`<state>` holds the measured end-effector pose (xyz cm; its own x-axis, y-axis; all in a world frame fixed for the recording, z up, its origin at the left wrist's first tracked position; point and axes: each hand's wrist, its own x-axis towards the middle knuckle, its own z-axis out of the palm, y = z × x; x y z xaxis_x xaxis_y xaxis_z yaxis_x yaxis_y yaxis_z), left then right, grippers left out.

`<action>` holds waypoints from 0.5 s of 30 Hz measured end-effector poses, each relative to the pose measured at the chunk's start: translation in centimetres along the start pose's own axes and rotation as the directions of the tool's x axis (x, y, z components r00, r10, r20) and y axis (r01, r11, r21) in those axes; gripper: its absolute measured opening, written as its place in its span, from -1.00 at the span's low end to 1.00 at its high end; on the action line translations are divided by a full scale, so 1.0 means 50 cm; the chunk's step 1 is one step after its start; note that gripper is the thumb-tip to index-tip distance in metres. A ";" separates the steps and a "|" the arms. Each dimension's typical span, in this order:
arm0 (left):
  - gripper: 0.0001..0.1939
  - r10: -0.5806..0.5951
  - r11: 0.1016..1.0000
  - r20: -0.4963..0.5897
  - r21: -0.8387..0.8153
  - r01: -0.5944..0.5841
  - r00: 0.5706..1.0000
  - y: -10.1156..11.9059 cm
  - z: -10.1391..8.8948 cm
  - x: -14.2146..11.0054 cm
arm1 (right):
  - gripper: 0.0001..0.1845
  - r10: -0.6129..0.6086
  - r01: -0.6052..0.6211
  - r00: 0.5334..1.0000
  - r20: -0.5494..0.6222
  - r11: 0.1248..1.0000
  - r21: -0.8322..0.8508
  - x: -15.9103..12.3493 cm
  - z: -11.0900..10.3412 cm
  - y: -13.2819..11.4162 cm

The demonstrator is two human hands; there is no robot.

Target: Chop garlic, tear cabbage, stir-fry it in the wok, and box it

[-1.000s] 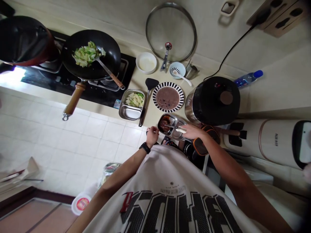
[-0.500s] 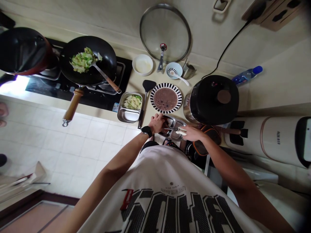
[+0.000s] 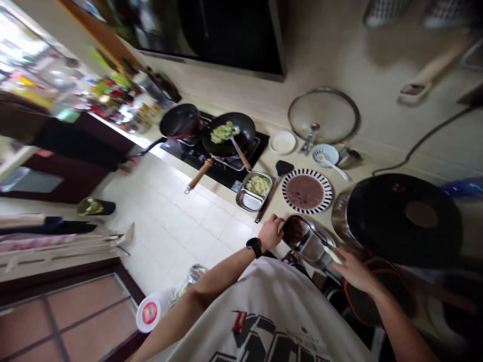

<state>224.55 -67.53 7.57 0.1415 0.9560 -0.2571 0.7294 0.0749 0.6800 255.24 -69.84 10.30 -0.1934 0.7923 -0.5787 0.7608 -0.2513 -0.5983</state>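
A divided stainless steel lunch box [image 3: 307, 239] is at the counter's front edge, close to my body. My left hand [image 3: 270, 232], below a black watch, is closed on its left end. In my right hand [image 3: 352, 269] is a white-handled metal tool [image 3: 332, 253], scissors-like but blurred. Its metal part reaches over the box. Something reddish brown shows in the box's left compartment, too blurred to name. Just behind stands a striped bowl [image 3: 307, 191] of brownish porridge. Left of it lie a black spatula [image 3: 284, 167] and another divided box [image 3: 251, 201] with chopped vegetables.
A wok [image 3: 247, 128] with vegetables and a turner sits on the stove, its wooden handle [image 3: 199, 176] jutting over the edge. A red pan [image 3: 180, 120] is beyond it. A black-lidded cooker [image 3: 403, 221] stands at right. A glass lid [image 3: 324, 115] leans on the wall. Another person [image 3: 75, 136] is at far left.
My view has swung left and up, bringing the range hood and another person into sight. My left hand has shifted from inside the box to its left end. The tool stays in my right hand.
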 end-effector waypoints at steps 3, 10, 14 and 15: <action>-0.62 -0.099 0.968 0.003 -0.233 0.097 0.995 -0.004 0.007 -0.032 | -0.54 -0.040 0.044 0.999 -0.026 0.983 0.178 0.016 0.039 0.025; -0.54 0.214 0.474 0.020 -0.876 -0.086 0.977 0.116 -0.150 -0.201 | -0.56 -0.119 0.143 0.988 -0.094 0.942 0.304 0.003 0.099 -0.051; -0.38 0.592 0.521 0.064 -0.791 -0.321 0.803 0.207 -0.269 -0.311 | -0.60 -0.181 0.200 0.979 -0.096 0.943 0.267 0.001 0.096 -0.071; -0.37 0.647 0.563 0.156 -0.758 -0.330 0.746 0.223 -0.283 -0.325 | -0.60 -0.187 0.205 0.978 -0.094 0.946 0.253 0.004 0.094 -0.072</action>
<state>220.91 -78.21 29.05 0.6824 0.7172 0.1411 -0.1434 -0.0580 0.9880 249.54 -71.40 9.70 -0.2731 0.8739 -0.4023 0.5234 -0.2159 -0.8243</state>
